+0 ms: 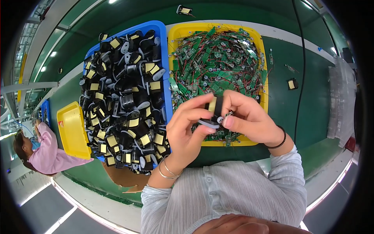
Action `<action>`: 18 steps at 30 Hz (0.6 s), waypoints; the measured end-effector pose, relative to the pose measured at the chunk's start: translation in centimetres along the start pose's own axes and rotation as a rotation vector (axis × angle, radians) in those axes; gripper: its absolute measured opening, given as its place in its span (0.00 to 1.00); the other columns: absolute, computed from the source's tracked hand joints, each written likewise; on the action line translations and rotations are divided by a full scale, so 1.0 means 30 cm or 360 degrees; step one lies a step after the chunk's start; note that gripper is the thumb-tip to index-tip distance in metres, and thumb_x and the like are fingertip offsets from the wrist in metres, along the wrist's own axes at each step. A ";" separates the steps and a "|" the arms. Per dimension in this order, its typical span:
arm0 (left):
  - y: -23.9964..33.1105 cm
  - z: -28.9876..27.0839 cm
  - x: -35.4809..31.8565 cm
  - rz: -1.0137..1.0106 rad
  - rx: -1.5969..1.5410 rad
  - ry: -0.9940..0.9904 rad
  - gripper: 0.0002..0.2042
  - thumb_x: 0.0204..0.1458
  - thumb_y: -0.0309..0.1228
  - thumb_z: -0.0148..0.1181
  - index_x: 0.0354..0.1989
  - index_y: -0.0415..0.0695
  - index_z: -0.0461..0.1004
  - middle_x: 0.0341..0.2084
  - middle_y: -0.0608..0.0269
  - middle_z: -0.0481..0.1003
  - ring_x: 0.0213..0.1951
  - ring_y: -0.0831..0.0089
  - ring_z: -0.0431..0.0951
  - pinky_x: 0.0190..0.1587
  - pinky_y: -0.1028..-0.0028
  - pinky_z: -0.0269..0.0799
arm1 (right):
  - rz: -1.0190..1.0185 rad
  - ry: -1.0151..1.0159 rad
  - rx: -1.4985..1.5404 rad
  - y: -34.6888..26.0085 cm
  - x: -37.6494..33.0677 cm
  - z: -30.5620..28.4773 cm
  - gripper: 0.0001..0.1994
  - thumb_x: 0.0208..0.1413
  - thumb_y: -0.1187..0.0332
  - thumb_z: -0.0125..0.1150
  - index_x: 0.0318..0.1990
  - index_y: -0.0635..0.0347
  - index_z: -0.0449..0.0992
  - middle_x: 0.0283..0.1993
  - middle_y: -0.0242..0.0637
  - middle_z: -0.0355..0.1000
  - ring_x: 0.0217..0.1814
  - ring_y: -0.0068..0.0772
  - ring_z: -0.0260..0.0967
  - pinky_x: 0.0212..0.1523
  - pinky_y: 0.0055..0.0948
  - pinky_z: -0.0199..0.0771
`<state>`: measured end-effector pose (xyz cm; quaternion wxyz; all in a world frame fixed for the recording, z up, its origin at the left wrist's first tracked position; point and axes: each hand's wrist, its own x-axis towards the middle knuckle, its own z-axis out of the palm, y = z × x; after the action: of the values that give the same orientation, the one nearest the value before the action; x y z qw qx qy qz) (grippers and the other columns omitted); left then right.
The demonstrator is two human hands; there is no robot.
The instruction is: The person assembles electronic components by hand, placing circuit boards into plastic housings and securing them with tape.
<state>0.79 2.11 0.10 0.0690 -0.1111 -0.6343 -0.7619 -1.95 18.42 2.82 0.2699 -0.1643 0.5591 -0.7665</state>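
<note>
My left hand (185, 134) grips a black plastic housing (219, 103) with a pale yellow pad on one side and a grey rounded end. Against its lower part, my right hand (253, 121) pinches a small circuit board (229, 113) between thumb and fingertips; a round silver component (220, 119) shows beside the thumb. Both hands meet over the near part of a yellow bin (266, 95), heaped with green circuit boards (218, 66) and red wires. To its left, a blue bin (163, 43) is piled with similar black housings (126, 102).
A yellow tray (72, 130) stands left of the blue bin. Farther left is a co-worker in a pink sleeve (46, 152). Torn cardboard (126, 179) juts below the blue bin. At right lie a loose housing (293, 84), a black cable (301, 54) and stacked clear plastic (343, 99).
</note>
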 end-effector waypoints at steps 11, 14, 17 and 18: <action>0.007 -0.003 0.000 0.0178 0.0296 0.0015 0.11 0.34 0.20 0.63 0.30 0.35 0.72 0.32 0.53 0.74 0.36 0.63 0.74 0.41 0.70 0.70 | -0.0003 0.0114 -0.0328 -0.005 -0.007 -0.010 0.08 0.51 0.71 0.55 0.28 0.63 0.61 0.24 0.26 0.59 0.25 0.11 0.52 0.20 0.13 0.52; 0.006 -0.009 0.006 0.0291 0.0426 -0.0032 0.11 0.34 0.22 0.64 0.30 0.36 0.72 0.31 0.55 0.74 0.36 0.61 0.74 0.42 0.68 0.70 | -0.0070 0.0140 -0.0326 0.011 -0.007 -0.006 0.09 0.50 0.71 0.56 0.27 0.63 0.62 0.24 0.27 0.60 0.22 0.10 0.51 0.19 0.14 0.51; 0.013 -0.012 0.007 0.0351 0.0505 -0.0054 0.11 0.33 0.23 0.64 0.29 0.37 0.73 0.31 0.56 0.75 0.36 0.61 0.74 0.42 0.67 0.70 | -0.0178 0.0071 -0.0442 0.008 -0.002 -0.008 0.09 0.49 0.71 0.56 0.27 0.63 0.62 0.23 0.27 0.60 0.21 0.10 0.51 0.18 0.14 0.50; 0.015 -0.013 0.008 0.0351 0.0506 -0.0052 0.11 0.33 0.23 0.64 0.29 0.37 0.73 0.31 0.56 0.75 0.36 0.61 0.74 0.42 0.67 0.70 | -0.0177 0.0068 -0.0443 0.006 -0.003 -0.009 0.09 0.49 0.71 0.56 0.27 0.63 0.62 0.23 0.27 0.60 0.21 0.10 0.51 0.18 0.14 0.50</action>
<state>0.65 1.66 0.52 0.1584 -0.1799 -0.7316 -0.6381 -1.99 18.65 2.58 0.1896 -0.2145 0.6556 -0.6987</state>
